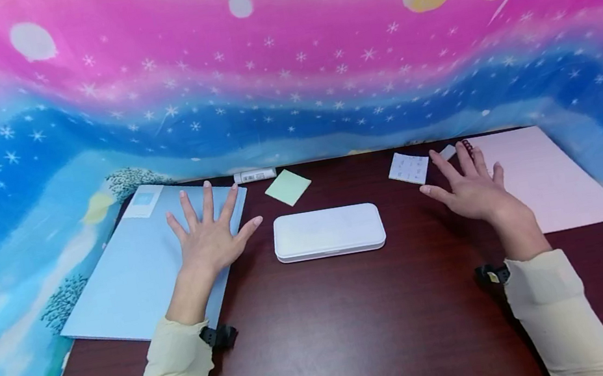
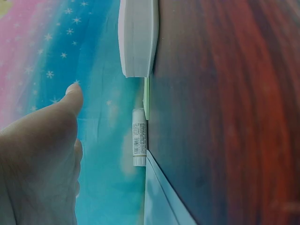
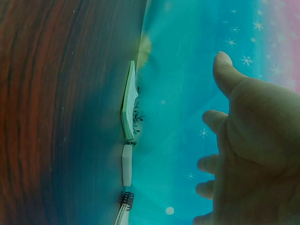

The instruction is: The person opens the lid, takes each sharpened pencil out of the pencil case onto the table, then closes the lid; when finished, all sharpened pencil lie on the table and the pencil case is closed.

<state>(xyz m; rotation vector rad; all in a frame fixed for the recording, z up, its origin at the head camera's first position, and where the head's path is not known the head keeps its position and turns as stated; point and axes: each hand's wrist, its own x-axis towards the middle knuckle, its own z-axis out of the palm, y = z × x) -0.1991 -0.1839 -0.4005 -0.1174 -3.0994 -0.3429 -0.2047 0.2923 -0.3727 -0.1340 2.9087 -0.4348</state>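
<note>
Between the two hands, at the middle of the dark wooden counter (image 1: pixel 360 336), lies a flat white case (image 1: pixel 329 231) with rounded corners, lid down; it looks like hard, smooth plastic, so I judge it light, stiff and somewhat slippery, best taken by its long edges or at the seam on its near side. To its left the left hand (image 1: pixel 209 239) hovers with fingers spread wide over a pale blue folder (image 1: pixel 127 281), holding nothing; whether it touches the folder cannot be told. To its right the right hand (image 1: pixel 470 187) is likewise spread and empty, just beside a small printed card (image 1: pixel 408 168) and a pink sheet (image 1: pixel 555 181); both sheets would bend easily. Along the far edge rest a white glue stick (image 1: pixel 255 175) and a green pad of sticky notes (image 1: pixel 287 187); the wrist views show both standing proud of the wood. Behind and around hangs a bright pink-and-blue starred cloth (image 1: pixel 285 85).
</note>
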